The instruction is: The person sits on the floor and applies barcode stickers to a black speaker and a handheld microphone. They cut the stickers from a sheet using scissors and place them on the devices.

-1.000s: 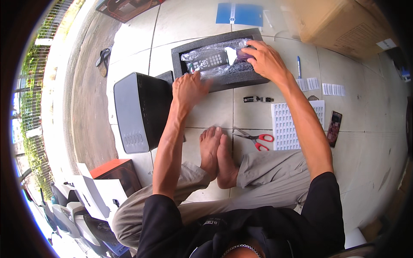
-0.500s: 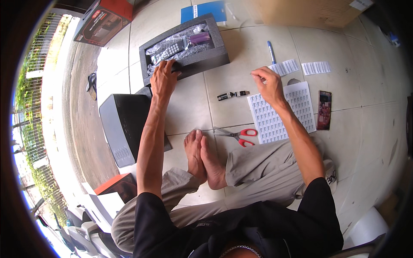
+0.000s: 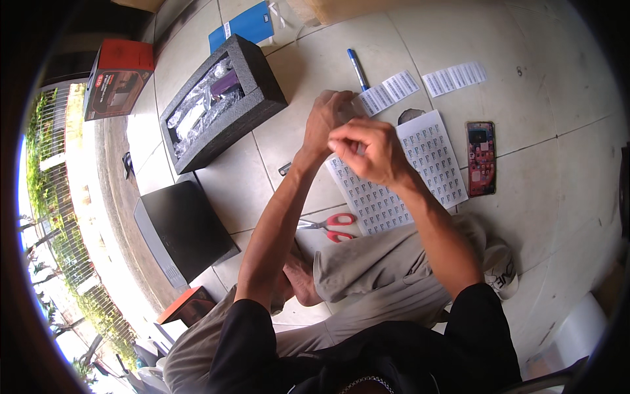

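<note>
My left hand (image 3: 323, 123) has come across to the middle, its fingers bent beside the end of a strip of barcode labels (image 3: 392, 92). Partly in front of it is my right hand (image 3: 375, 152), thumb and fingers pinched together. What either hand holds is too small or hidden to make out. Under the right hand lies a white sheet of small printed stickers (image 3: 426, 157). The end of a small black object (image 3: 284, 169) shows beside my left wrist. Red-handled scissors (image 3: 335, 226) lie on the tiles near my leg.
A grey foam tray (image 3: 262, 98) with plastic-wrapped items stands at left, near a black device (image 3: 187, 226) and a red box (image 3: 121, 79). A blue marker (image 3: 357, 69), a second label strip (image 3: 455, 79), a phone (image 3: 481, 157) and a blue folder (image 3: 243, 29) lie around.
My left hand has left the foam tray's edge and moved right to meet my right hand, which has come slightly left and lower. The view has turned and shifted.
</note>
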Available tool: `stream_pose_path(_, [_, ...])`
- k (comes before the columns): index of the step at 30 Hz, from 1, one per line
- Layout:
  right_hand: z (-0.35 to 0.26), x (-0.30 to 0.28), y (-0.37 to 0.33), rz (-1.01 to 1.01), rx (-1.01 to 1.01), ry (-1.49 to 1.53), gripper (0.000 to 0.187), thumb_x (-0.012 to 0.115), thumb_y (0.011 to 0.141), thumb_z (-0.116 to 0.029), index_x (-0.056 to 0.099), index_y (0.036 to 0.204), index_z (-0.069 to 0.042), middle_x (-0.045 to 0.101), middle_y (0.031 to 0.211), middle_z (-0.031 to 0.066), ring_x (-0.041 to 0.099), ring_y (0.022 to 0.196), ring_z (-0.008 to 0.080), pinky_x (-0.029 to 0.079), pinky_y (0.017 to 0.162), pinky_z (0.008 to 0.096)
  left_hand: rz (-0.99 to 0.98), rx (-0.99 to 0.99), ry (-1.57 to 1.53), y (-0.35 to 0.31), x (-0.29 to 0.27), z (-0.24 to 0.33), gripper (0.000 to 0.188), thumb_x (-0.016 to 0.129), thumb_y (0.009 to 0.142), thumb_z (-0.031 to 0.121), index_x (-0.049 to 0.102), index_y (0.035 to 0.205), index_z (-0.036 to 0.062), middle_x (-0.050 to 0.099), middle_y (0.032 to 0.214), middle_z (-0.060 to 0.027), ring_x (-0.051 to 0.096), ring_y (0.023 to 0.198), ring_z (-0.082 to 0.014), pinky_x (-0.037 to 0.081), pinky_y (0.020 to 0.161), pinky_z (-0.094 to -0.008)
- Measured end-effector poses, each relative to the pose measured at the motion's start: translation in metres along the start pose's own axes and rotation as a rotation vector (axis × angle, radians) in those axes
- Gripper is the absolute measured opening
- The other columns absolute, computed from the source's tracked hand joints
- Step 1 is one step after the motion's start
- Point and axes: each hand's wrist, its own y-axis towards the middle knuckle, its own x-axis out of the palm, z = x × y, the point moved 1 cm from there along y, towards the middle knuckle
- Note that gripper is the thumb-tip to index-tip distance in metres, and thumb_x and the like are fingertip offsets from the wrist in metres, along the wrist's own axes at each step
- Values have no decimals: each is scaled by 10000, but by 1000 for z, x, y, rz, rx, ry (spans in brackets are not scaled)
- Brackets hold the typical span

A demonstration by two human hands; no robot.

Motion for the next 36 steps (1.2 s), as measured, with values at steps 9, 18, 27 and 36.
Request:
stream_pose_path(9, [17, -71, 14, 74, 459, -217, 279, 707, 871, -250, 727, 1060, -46, 749, 893, 119, 720, 786, 256, 553, 735, 377, -10, -375, -361, -2, 2, -2, 352, 801, 833, 260, 669, 980, -32, 651, 721, -115, 623, 654, -195, 490, 632, -337])
stream_pose_path(18, [-31, 93, -105, -860, -137, -749, 124, 715, 719, -88, 734, 839, -62, 728, 875, 137, 738, 811, 271, 589, 647, 408, 75, -549, -700, -59, -89, 8, 292, 719, 950, 192, 665, 1126, -35, 713, 1019, -120, 705, 859, -188, 593, 854, -313])
stream_pose_path(27, [-38, 126, -130, -834, -28, -1142, 168, 679, 845, -137, 639, 979, -42, 666, 934, 137, 730, 841, 270, 596, 613, 420, 164, -633, -863, -69, -93, 9, 200, 640, 979, 152, 653, 1114, 5, 689, 1069, -122, 678, 983, -219, 561, 905, -360])
stream_pose_path(36, [-16, 37, -59, -1233, 443, -177, 532, 782, 700, -184, 638, 1163, 34, 744, 897, 146, 724, 825, 237, 565, 728, 340, -14, -567, -904, -30, -91, 23, 213, 638, 993, 141, 642, 1150, -3, 694, 1070, -147, 705, 956, -198, 570, 948, -292])
